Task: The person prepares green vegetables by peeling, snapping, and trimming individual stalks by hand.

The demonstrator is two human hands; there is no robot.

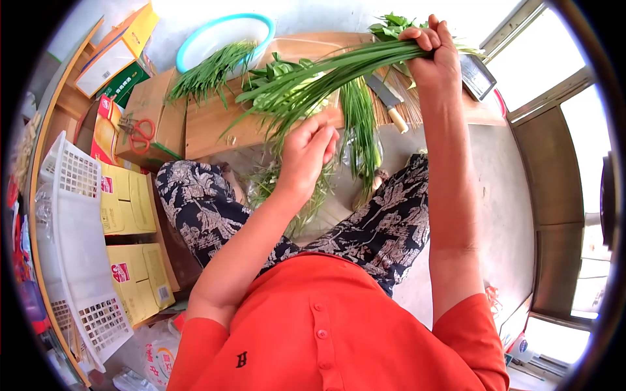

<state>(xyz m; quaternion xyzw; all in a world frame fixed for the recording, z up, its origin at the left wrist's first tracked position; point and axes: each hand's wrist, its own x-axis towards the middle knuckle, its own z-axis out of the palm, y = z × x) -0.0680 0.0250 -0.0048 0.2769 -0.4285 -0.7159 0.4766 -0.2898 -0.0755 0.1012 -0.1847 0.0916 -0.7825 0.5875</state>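
Observation:
My right hand (433, 55) is raised at the upper right, closed around one end of a bunch of garlic chives (365, 62). The long flat leaves stretch left from the fist and droop at their tips. Below those tips, my left hand (310, 153) is closed with fingers and thumb pressed together; anything inside it is hidden. More chives (357, 124) hang over the front edge of the low wooden bench (222, 130). A knife (386, 94) with a pale handle lies on the bench to their right. Broad-leaved greens (280, 72) lie partly behind the held bunch.
A blue-rimmed white basin (215, 39) stands at the back, with chives (212, 72) across its front edge. Orange-handled scissors (140, 135) rest at a cardboard box (153, 107). Green trimmings (303, 212) litter the floor between my legs. Yellow boxes (127, 199) and a white plastic basket (78, 234) line the left.

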